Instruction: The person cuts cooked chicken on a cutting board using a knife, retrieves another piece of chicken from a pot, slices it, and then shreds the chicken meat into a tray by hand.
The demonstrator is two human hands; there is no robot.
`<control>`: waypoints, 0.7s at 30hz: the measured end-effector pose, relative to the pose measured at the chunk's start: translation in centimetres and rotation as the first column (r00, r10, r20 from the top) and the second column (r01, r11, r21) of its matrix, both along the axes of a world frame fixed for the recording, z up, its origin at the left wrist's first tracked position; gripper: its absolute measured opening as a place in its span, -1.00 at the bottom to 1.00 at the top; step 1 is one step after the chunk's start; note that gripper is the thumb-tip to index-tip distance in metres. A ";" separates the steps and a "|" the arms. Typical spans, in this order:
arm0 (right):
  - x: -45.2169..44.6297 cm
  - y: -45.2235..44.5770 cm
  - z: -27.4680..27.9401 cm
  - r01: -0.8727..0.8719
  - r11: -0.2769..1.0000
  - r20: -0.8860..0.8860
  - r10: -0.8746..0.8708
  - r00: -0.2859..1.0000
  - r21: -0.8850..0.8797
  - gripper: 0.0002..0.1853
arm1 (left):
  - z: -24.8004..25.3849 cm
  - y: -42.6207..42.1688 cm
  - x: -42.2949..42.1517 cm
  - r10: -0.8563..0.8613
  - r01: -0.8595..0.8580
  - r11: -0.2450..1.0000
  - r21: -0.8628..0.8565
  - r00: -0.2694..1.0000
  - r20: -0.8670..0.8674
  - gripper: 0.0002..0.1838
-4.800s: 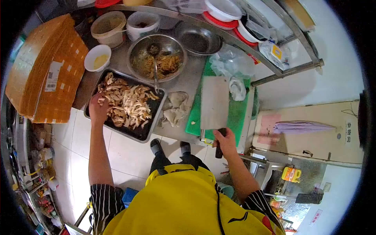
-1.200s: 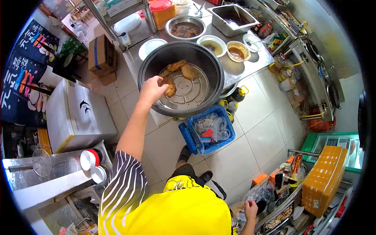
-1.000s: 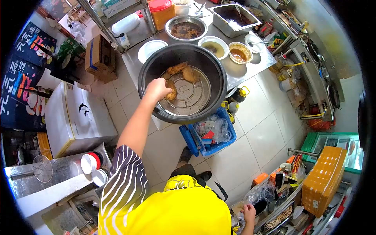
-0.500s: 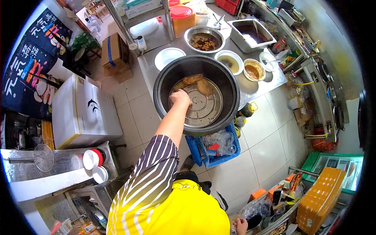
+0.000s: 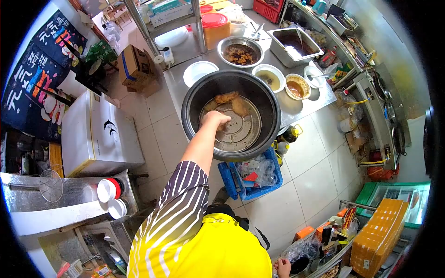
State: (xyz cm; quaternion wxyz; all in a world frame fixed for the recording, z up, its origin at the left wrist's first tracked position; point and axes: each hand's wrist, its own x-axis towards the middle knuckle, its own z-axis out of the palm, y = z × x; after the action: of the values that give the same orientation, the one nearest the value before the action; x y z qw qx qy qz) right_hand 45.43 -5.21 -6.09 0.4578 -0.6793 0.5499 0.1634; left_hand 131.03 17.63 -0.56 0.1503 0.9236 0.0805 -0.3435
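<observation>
My left hand (image 5: pixel 215 120) reaches down inside a big dark pot (image 5: pixel 269 132), over the round perforated metal rack (image 5: pixel 236 139) at its bottom. Its fingers are bent and point down; what they hold, if anything, is hidden beneath the hand. Just beyond the hand lie two browned pieces of food, one (image 5: pixel 226 97) at the rear and one (image 5: pixel 239 106) to its right. At the bottom right edge of the view is my right hand (image 5: pixel 282 267), low beside the cluttered counter, with its fingers curled and partly cut off.
Behind the pot, a steel table (image 5: pixel 296 111) bears a metal bowl (image 5: pixel 240 52), white bowls (image 5: pixel 200 73) and a deep steel pan (image 5: pixel 296 59). A blue bin (image 5: pixel 262 191) stands below the pot. White freezer (image 5: pixel 111 139) at left; orange-wrapped box (image 5: pixel 379 236) at right.
The person has turned from the chopping counter, seen earlier with a cleaver and mushroom tray, to the pot. My left hand has gone deeper into the pot and hides the nearest food piece.
</observation>
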 end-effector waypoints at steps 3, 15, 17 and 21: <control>0.9 0.3 0.9 -0.032 0.999 -0.049 0.033 0.998 0.007 -0.68 | -0.9 0.4 0.4 0.129 -0.154 0.942 -0.298 0.986 -0.102 -0.45; 5.5 3.5 4.5 0.187 0.981 0.036 -0.189 0.981 0.051 -0.83 | -1.3 1.6 1.2 0.274 -0.519 0.381 -0.765 0.854 -0.443 -0.53; 5.3 3.9 4.8 0.155 0.988 0.020 -0.155 0.988 -0.005 -0.83 | 0.6 2.9 0.8 0.149 -0.600 0.218 -0.770 0.800 -0.581 -0.48; 4.4 4.7 5.3 0.269 0.963 0.097 -0.268 0.959 0.006 -0.83 | 5.9 3.8 -2.4 0.071 -0.529 -0.067 -0.846 0.843 -0.533 -0.34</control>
State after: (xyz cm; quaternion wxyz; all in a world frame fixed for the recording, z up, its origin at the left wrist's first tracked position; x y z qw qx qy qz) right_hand 49.81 -0.51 -0.83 0.4993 -0.6072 0.6147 0.0649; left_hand 128.65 21.39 5.33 0.8054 0.4329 0.0488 -0.4018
